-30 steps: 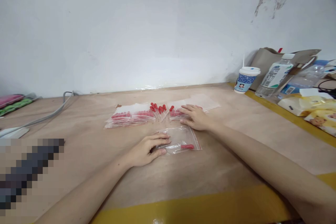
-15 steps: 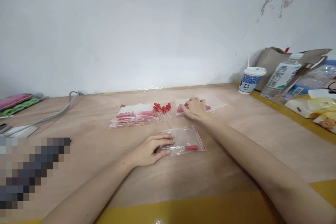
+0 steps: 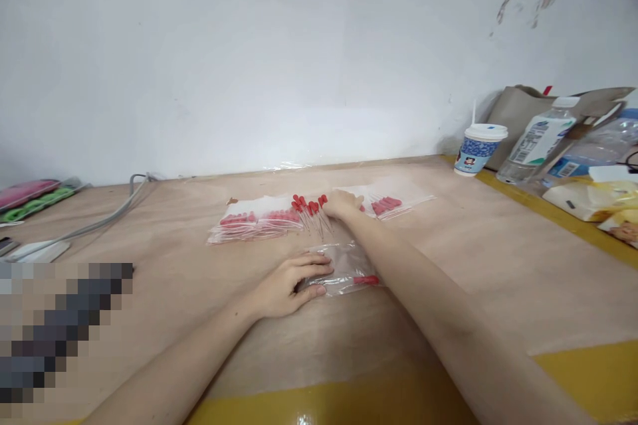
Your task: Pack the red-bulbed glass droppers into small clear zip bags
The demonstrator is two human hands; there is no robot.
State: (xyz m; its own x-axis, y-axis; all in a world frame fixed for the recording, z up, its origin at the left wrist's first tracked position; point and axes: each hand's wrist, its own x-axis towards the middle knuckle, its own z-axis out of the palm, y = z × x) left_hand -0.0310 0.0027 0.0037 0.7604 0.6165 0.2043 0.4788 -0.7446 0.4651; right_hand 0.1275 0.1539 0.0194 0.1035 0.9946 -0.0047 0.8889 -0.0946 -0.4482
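Note:
My left hand [image 3: 294, 283] lies with fingers apart on a clear zip bag [image 3: 341, 259]. Inside that bag, at its right end, is a red-bulbed dropper [image 3: 366, 279]. Beyond it my right hand [image 3: 343, 204] is closed at the right edge of a small heap of loose droppers [image 3: 310, 207] with red bulbs and thin clear stems. Its fingertips are hidden, so I cannot make out what they hold. Bagged droppers [image 3: 259, 220] are stacked left of the heap. More bagged droppers [image 3: 386, 204] lie to the right, partly behind my right hand.
At the right stand a paper cup [image 3: 477, 149] with a straw, a plastic bottle [image 3: 538, 139] and a grey-brown bag [image 3: 508, 116], with food packets [image 3: 578, 199] in front. A grey cable [image 3: 107, 216] runs along the left. A white wall [image 3: 299, 66] closes off the table's back.
My right hand has moved left, off the bagged droppers on the right and over to the loose heap. Its forearm now covers the zip bag's right end. My left hand has stayed put.

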